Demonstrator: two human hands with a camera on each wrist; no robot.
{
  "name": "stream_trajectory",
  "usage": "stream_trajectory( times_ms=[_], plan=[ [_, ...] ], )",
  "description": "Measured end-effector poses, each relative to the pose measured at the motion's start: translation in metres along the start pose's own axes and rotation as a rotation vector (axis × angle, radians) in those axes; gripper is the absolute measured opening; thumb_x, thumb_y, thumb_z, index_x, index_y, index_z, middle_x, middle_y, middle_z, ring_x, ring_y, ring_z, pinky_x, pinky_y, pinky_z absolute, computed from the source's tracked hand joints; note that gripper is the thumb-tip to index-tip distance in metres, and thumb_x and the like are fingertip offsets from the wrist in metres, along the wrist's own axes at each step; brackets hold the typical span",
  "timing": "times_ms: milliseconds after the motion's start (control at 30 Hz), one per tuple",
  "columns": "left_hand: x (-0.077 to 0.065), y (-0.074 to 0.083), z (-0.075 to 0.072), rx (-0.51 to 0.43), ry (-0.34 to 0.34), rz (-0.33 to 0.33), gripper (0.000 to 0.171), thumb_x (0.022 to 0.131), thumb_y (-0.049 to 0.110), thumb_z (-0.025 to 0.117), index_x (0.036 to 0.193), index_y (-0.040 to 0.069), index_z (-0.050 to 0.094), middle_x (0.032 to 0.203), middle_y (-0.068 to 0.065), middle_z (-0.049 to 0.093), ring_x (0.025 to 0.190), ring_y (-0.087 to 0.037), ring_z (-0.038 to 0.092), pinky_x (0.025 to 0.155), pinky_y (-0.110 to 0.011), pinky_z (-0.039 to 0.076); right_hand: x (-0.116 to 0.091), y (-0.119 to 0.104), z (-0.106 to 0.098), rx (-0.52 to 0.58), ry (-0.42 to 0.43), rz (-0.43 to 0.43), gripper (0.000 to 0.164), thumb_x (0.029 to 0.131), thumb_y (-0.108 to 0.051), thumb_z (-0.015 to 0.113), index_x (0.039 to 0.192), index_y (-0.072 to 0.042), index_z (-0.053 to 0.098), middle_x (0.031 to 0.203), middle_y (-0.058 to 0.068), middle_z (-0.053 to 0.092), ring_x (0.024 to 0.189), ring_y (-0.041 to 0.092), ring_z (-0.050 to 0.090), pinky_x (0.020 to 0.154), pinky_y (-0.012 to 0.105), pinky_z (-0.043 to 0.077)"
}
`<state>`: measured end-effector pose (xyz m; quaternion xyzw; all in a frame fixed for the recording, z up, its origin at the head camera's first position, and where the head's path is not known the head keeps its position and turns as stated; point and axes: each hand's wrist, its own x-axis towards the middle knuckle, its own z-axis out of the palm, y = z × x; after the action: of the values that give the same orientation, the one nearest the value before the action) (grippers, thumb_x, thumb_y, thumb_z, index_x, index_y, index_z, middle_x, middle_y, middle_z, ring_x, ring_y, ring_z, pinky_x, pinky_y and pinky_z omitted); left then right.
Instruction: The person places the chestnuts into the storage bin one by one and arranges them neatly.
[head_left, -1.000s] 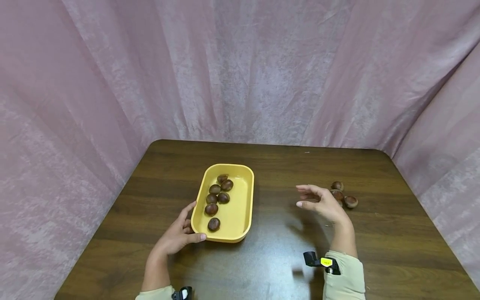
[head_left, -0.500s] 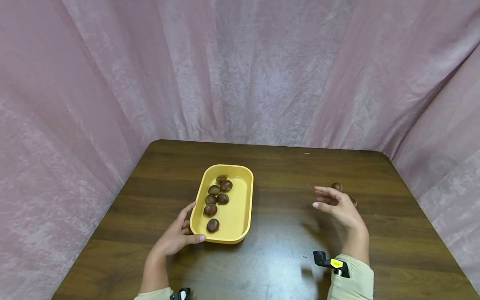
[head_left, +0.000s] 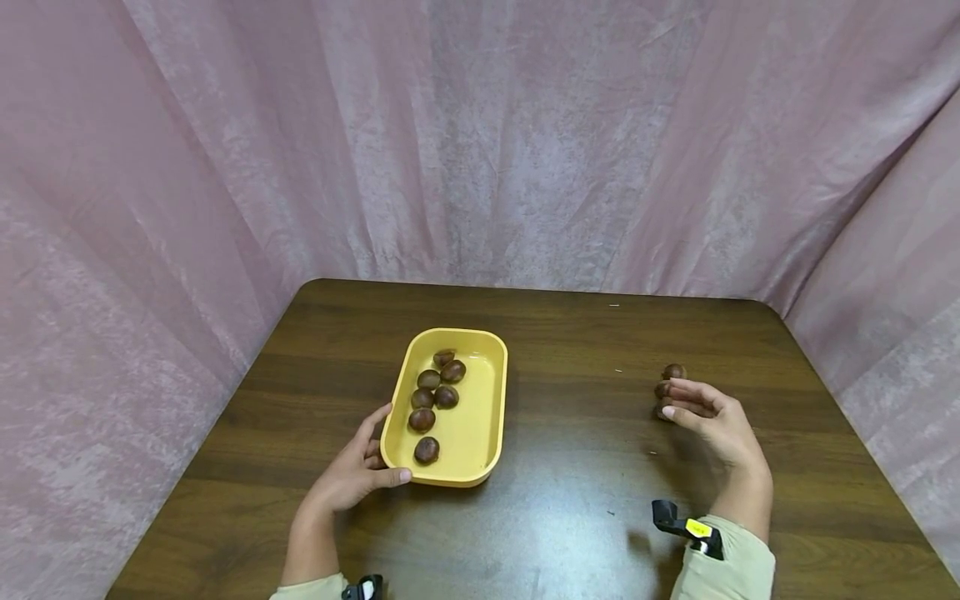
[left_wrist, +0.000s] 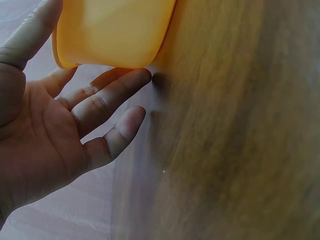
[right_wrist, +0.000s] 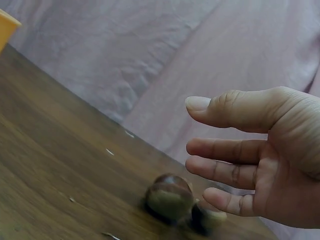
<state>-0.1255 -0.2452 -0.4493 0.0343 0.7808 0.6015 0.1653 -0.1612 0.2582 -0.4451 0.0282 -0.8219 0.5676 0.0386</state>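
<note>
Chestnuts (head_left: 674,372) lie on the table (head_left: 562,517) right by the fingertips of my right hand (head_left: 712,421), at least three clustered, some partly covered by my fingers in the head view. To take one cleanly, I judge it best to set thumb and fingertips on either side of a single nut at its widest part, since a smooth round shell would likely skid from a high pinch (and a bump could set its neighbours rolling). My right thumb stands apart from my fingers, with nothing between them. In the right wrist view one nut (right_wrist: 169,200) sits below and left of the fingertips, another just under my little finger; whether they touch, I cannot tell. My left hand (head_left: 352,475) holds the near-left corner of the yellow tray (head_left: 476,425), which steadies it; seven more chestnuts (head_left: 422,419) lie in its left half.
</note>
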Motion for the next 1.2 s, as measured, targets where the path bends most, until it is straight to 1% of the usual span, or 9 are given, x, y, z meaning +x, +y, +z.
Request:
stream_trajectory(
  times_ms=[200,467,567,667,700,767,900,1033,1200],
  plan=[
    [-0.001,0.000,-0.001,-0.005,0.002,0.002,0.103,0.074,0.009,0.080,0.149,0.021,0.011,0.116,-0.028,0.053,0.102,-0.037,0.057,0.077,-0.038,0.047,-0.004,0.012,-0.009,0.040,0.052,0.019,0.047,0.083,-0.013,0.071,0.125,0.001,0.055,0.110,0.006,0.063,0.091,0.002,0.059,0.072,0.016,0.045],
    [-0.001,-0.001,-0.002,0.010,0.015,-0.006,0.102,0.072,0.013,0.081,0.148,0.024,0.014,0.116,-0.026,0.053,0.102,-0.034,0.057,0.077,-0.039,0.047,-0.007,0.023,-0.018,0.060,0.175,0.073,0.035,0.083,-0.010,0.071,0.117,-0.013,0.062,0.096,-0.016,0.062,0.087,-0.003,0.058,0.071,0.012,0.043],
    [-0.001,0.000,-0.002,0.012,0.019,-0.008,0.102,0.072,0.013,0.082,0.148,0.025,0.015,0.115,-0.026,0.054,0.101,-0.034,0.058,0.078,-0.039,0.047,-0.005,0.026,-0.017,-0.002,0.259,0.137,0.045,0.084,-0.014,0.071,0.126,-0.011,0.057,0.110,-0.002,0.061,0.100,0.008,0.055,0.077,0.013,0.040],
    [-0.002,0.001,-0.002,0.009,0.015,-0.008,0.102,0.073,0.013,0.081,0.148,0.024,0.014,0.115,-0.026,0.054,0.101,-0.034,0.058,0.077,-0.039,0.047,-0.002,0.032,-0.017,-0.076,0.308,0.205,0.065,0.084,-0.019,0.071,0.141,-0.011,0.041,0.134,0.014,0.046,0.118,0.026,0.042,0.091,0.024,0.035],
    [-0.002,0.002,-0.002,0.008,0.013,-0.008,0.102,0.073,0.012,0.081,0.148,0.024,0.014,0.115,-0.026,0.054,0.101,-0.035,0.058,0.077,-0.038,0.047,-0.001,0.035,-0.016,-0.074,0.314,0.226,0.070,0.084,-0.020,0.070,0.145,-0.013,0.035,0.142,0.018,0.036,0.123,0.032,0.036,0.095,0.030,0.032],
    [-0.002,0.002,-0.002,0.008,0.017,-0.012,0.101,0.073,0.012,0.081,0.148,0.024,0.014,0.115,-0.026,0.054,0.101,-0.035,0.058,0.077,-0.038,0.047,0.001,0.041,-0.016,-0.050,0.315,0.251,0.076,0.084,-0.018,0.070,0.147,-0.016,0.028,0.146,0.018,0.029,0.128,0.035,0.030,0.100,0.042,0.027],
    [-0.002,0.003,-0.001,0.011,0.022,-0.017,0.101,0.073,0.013,0.081,0.148,0.024,0.015,0.117,-0.026,0.053,0.102,-0.036,0.057,0.077,-0.039,0.047,0.003,0.050,-0.016,-0.100,0.257,0.289,0.082,0.085,-0.018,0.069,0.149,-0.013,0.019,0.146,0.023,0.026,0.129,0.040,0.028,0.100,0.050,0.026],
    [-0.002,0.003,0.000,0.011,0.026,-0.021,0.102,0.072,0.013,0.082,0.148,0.025,0.015,0.118,-0.026,0.052,0.101,-0.035,0.057,0.077,-0.039,0.047,0.005,0.054,-0.015,-0.211,0.203,0.299,0.076,0.086,-0.019,0.067,0.146,-0.003,0.024,0.139,0.032,0.032,0.126,0.044,0.031,0.099,0.052,0.027],
    [-0.001,0.001,0.001,0.009,0.014,-0.014,0.102,0.072,0.015,0.081,0.148,0.024,0.014,0.116,-0.026,0.053,0.099,-0.033,0.058,0.076,-0.039,0.047,0.007,0.056,-0.014,-0.309,0.232,0.284,0.059,0.087,-0.015,0.065,0.135,0.007,0.040,0.127,0.033,0.043,0.116,0.044,0.039,0.094,0.052,0.030]
  ],
)
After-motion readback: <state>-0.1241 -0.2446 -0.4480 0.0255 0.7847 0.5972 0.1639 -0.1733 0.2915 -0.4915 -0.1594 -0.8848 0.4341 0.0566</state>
